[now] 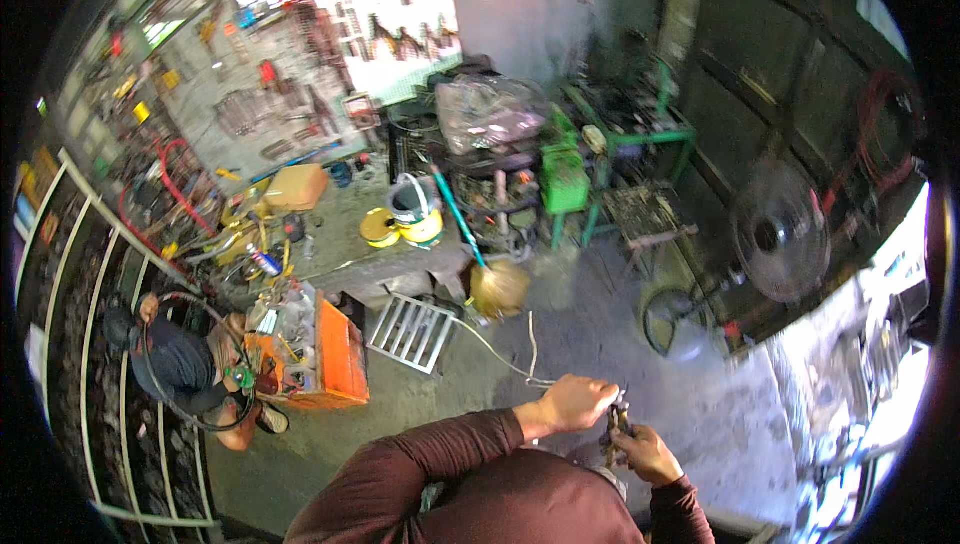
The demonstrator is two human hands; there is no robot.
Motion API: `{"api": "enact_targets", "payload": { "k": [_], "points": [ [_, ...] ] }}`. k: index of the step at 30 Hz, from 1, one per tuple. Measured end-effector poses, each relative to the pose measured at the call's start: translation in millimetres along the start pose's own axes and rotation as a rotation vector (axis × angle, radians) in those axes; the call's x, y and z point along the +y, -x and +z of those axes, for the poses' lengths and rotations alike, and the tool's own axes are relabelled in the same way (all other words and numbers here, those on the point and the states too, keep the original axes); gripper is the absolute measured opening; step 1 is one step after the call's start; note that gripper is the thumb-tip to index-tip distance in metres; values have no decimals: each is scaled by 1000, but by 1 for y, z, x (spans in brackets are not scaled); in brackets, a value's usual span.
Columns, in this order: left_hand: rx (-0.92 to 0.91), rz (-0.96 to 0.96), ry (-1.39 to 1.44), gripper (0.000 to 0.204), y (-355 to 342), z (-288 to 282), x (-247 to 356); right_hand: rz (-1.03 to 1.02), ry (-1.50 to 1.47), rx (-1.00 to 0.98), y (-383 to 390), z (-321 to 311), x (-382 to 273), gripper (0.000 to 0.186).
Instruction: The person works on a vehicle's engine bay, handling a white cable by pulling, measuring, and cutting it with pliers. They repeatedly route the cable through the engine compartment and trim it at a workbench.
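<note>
Both my hands are close together in front of my body. My left hand (578, 404) is closed on a thin white cord (495, 354), which runs back over the floor towards a white slatted metal frame (412, 334). In my right hand (650, 454) is a small hand tool that looks like pliers (618, 416), its jaws up beside my left fingertips. What sits in the jaws is too small to make out.
A person (175, 364) sits at the left with a loop of dark hose, beside an orange cabinet (340, 354). Ahead stands a cluttered workbench (345, 254) with yellow-labelled buckets. A broom (497, 287) stands by it. At the right are a large fan (782, 232) and a green metal stand (640, 134).
</note>
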State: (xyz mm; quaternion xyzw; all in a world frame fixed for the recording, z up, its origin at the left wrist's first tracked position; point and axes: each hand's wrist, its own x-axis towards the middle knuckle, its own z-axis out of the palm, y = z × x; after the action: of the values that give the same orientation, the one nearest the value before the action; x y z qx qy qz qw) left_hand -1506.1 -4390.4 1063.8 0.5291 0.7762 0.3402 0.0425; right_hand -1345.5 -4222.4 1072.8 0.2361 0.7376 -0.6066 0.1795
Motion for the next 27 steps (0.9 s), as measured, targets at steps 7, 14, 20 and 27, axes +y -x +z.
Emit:
{"api": "enact_targets", "payload": {
  "k": [7,14,20,27],
  "points": [
    [93,-522,167,24,9,-44,-91,-260,699,-52,-135,27,-75,43],
    [288,-922,73,64,-1,-124,-146,-665,832,-229,-276,65,-150,45],
    [461,-1128,73,60,-43,-162,-201,-835,759,-500,-367,60,-246,43],
    [1147,-1182,201,25,-31,-201,-278,-872,886,-712,-490,71,-318,38]
  ]
}}
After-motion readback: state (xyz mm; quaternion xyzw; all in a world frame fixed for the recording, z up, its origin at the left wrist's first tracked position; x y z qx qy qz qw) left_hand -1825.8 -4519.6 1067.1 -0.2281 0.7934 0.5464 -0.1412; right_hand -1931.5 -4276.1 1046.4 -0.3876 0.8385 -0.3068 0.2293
